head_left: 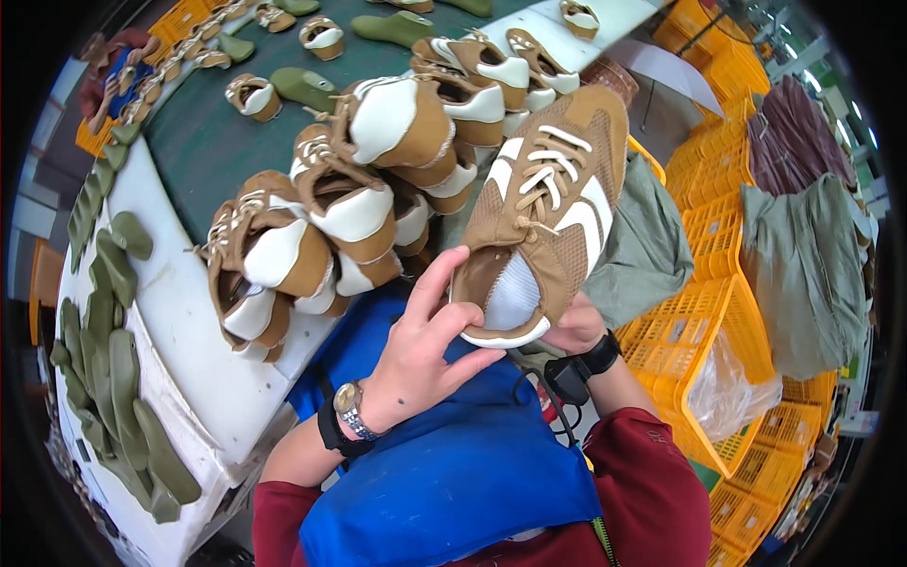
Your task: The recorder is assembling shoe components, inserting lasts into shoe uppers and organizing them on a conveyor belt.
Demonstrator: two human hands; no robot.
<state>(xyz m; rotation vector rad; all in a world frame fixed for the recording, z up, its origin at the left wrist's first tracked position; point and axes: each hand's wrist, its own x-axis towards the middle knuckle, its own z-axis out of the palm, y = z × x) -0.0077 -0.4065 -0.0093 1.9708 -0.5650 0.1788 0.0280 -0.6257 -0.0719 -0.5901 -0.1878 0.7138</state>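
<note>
Holding up 1 brown-and-white shoe [557, 194] beside the counter's [203, 340] near edge: grasping from beneath with the right hand [576, 329], fingers mostly hidden there; lightly gripping the heel collar with the left hand [416, 364]. Facing a shoe pile [364, 215] along that edge, too overlapped to count.

The raised shoe [570, 203] is warm brown, deeper orange-brown at the toe, with bold white stripes slanting down its side, tan laces and a white edge at the heel. Inside I can see a pale, finely ribbed insole [512, 295]. The piled shoes [380, 123] repeat the brown, with white heel patches. Around me: olive-green lasts [124, 397], a white and dark green table [215, 395], a bright blue apron [453, 491], maroon sleeves [652, 487], yellow-orange crates [710, 234].
</note>
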